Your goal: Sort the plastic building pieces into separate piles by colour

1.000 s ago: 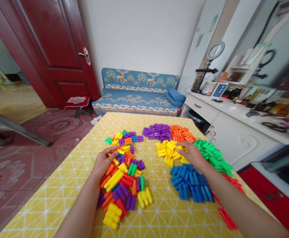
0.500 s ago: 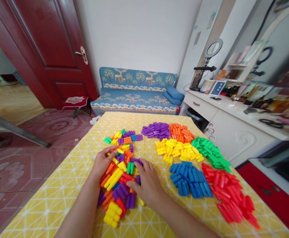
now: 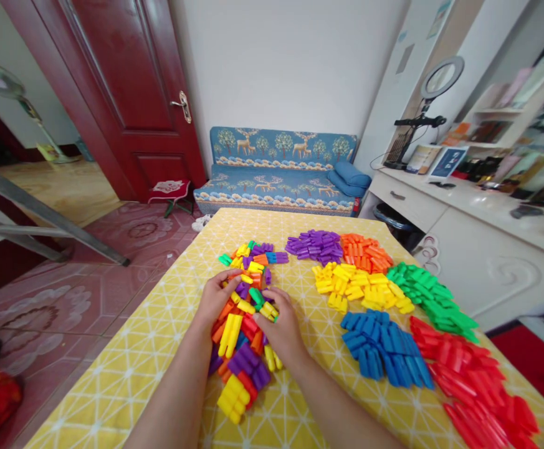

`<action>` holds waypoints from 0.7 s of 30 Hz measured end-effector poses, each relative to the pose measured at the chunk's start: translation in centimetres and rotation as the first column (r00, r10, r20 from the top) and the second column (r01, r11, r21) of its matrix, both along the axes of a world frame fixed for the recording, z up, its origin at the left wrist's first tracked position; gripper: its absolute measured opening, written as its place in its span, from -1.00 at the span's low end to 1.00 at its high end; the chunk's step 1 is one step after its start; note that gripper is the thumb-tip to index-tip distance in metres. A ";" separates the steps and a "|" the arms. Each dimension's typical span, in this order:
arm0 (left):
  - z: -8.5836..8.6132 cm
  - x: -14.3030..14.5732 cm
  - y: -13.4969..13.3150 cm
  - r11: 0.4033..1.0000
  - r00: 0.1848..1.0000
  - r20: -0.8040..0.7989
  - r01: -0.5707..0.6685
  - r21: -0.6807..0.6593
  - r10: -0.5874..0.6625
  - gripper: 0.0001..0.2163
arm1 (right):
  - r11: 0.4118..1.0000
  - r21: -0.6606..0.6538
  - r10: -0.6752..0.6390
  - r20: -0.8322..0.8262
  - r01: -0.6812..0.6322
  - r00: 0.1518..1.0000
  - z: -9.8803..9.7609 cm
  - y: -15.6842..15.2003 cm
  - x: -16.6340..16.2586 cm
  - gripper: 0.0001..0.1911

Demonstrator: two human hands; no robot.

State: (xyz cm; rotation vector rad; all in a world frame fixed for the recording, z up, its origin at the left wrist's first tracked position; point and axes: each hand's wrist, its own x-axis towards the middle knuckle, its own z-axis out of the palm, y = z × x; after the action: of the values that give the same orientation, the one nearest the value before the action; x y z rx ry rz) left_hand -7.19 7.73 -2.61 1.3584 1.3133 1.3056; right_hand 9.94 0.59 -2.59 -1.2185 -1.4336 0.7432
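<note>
Head view: left hand (image 3: 213,300) and right hand (image 3: 285,327) sit apart at the mixed pile (image 3: 230,335) on the table (image 3: 126,368); whether either grips anything, I cannot tell. Picking through seems underway; next calls for a clean pinch.

Desk (image 3: 328,330): before the sofa (image 3: 276,194).
Mixed pile (image 3: 230,335): on the desk's left half, between left hand (image 3: 216,297) and right hand (image 3: 283,328).
Separate piles (image 3: 386,346): along the desk from far middle to near right.
Stool (image 3: 169,188): before the door (image 3: 136,93), left of the sofa.
Dresser (image 3: 468,227): right of the desk, carrying the ring lamp (image 3: 420,121).
</note>
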 end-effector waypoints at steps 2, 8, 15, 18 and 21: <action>0.3 0.0 0.0 1.000 1.000 -0.021 -0.023 0.009 0.023 -0.55 | 1.000 -0.024 0.010 -0.021 -0.011 1.000 -0.1 0.5 0.2 -0.55; 1.2 0.2 -0.4 0.999 0.998 -0.061 0.016 0.029 -0.014 -0.59 | 0.992 0.029 0.111 0.228 -0.121 0.967 0.0 1.3 0.7 -0.42; 1.5 0.0 -1.0 0.989 0.988 -0.040 0.150 0.011 -0.149 -0.46 | 0.993 0.079 0.065 0.295 -0.092 0.953 0.4 1.0 0.1 -0.54; 1.2 -0.2 -0.8 0.985 0.984 -0.055 0.171 0.002 -0.171 -0.49 | 0.993 0.083 0.062 0.246 -0.084 0.967 0.4 0.8 -0.2 -0.64; 0.8 -0.2 -0.5 0.989 0.988 -0.055 0.146 -0.021 -0.147 -0.55 | 0.991 0.089 0.076 0.213 -0.097 0.974 0.4 0.7 -0.3 -0.76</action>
State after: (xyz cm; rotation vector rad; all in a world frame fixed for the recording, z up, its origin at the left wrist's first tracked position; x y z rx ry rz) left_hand -7.44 7.18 -1.81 1.4609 1.2340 1.1616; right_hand 9.68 1.30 -2.24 -1.1909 -1.6855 0.6083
